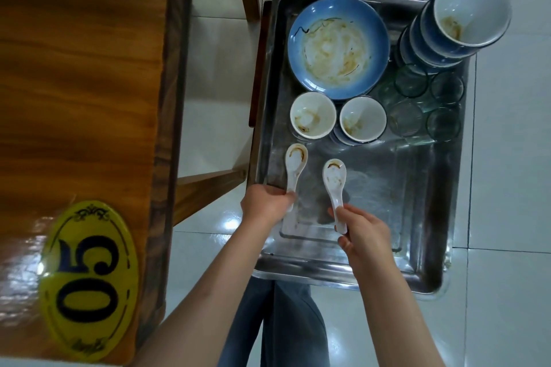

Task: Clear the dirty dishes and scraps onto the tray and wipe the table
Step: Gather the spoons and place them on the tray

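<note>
Head view, my left hand (265,202) pinching one stained white ceramic soup spoon (294,168), my right hand (365,232) gripping a second white soup spoon (334,185), both spoons low over the shiny steel tray (432,277), beside the wooden table (77,74).

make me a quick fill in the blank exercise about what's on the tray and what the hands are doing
1. Each hand, left hand and right hand, holds a white ____.
2. The big dirty plate on the metal tray is coloured ____.
3. The yellow oval sign on the wooden table reads ____.
4. The stacked bowls stand in the tray's far ____ corner.

Missing words: spoon; blue; 05; right
</note>
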Demonstrator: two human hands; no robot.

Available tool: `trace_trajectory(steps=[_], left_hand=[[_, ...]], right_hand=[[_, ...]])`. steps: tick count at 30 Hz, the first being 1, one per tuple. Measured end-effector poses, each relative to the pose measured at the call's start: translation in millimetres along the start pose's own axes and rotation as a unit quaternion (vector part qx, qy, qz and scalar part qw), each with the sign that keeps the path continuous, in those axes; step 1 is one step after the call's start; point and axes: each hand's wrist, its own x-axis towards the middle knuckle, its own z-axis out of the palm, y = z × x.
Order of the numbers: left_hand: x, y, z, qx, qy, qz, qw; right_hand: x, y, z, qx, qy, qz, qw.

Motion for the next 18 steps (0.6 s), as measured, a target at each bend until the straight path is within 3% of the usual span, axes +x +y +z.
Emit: trace_trajectory(steps=[8,18], left_hand=[[-11,3,-8,0.004,0.01,0.019,1.0],[-37,-7,-46,0.013,0.085,0.141,0.986]], right_hand=[[-11,2,5,-0.005,0.001,0.02,1.0],[-23,-2,16,0.02,0.018,0.049,0.998]])
